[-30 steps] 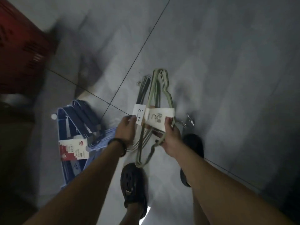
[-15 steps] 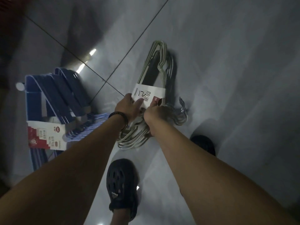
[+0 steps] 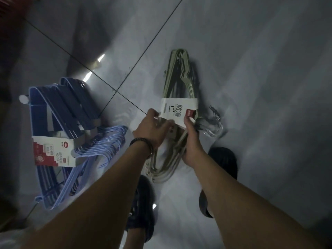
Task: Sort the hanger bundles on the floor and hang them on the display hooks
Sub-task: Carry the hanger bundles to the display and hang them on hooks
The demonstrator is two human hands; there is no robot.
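Observation:
A bundle of pale green hangers [image 3: 177,81] wrapped in a white paper band [image 3: 177,110] lies on the grey tiled floor in front of me. My left hand [image 3: 150,128] grips its left side just below the band. My right hand [image 3: 191,141] closes around the bundle's right side near the metal hooks [image 3: 212,124]. A second bundle of blue hangers [image 3: 64,112] with a red and white label [image 3: 52,152] lies on the floor to the left, untouched.
My two dark shoes [image 3: 142,209] [image 3: 222,162] stand just below the green bundle. A red object [image 3: 10,8] sits in the top left corner. Dark tile seams [image 3: 143,53] cross the floor between the bundles. No display hooks are in view.
Both hands have lowered the green bundle from mid-air down to the floor and keep hold of it. The view has tilted down and shifted left.

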